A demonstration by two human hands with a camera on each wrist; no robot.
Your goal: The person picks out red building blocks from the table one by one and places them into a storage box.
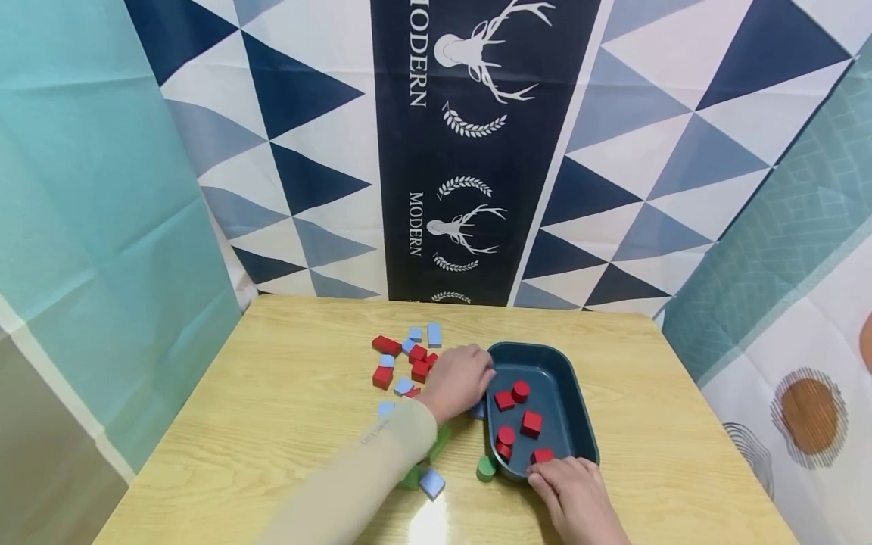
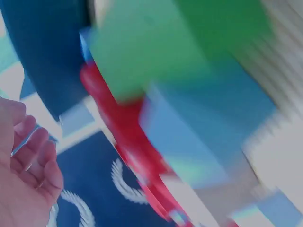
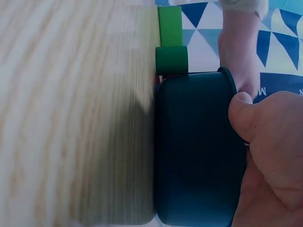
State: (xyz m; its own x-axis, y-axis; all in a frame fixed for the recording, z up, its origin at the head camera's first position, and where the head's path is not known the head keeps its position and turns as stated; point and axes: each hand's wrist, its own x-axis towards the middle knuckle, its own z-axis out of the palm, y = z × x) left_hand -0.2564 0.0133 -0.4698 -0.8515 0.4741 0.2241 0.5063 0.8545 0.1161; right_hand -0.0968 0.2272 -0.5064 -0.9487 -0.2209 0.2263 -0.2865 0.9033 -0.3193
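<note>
A dark teal plastic tray [image 1: 583, 412] stands on the table with several red blocks [image 1: 531, 424] inside, both cubes and cylinders. My right hand [image 1: 575, 496] grips its near rim; in the right wrist view the thumb [image 3: 242, 113] lies over the outer edge. Beside the tray's far left rim is my left hand [image 1: 458, 382], palm down in the head view. The left wrist view shows its fingers [image 2: 40, 151] loosely bent, with no block visible among them. Close by on the table lie red blocks [image 1: 383, 377] and light blue blocks [image 1: 434, 334], partly hidden by the hand.
A green cylinder [image 1: 486, 469] stands close to the tray's near left corner. A light blue block [image 1: 432, 483] and green blocks [image 1: 411, 478] lie near the left forearm. The wooden table [image 1: 272, 409] ends at a patterned cloth [image 1: 327, 189] at the back.
</note>
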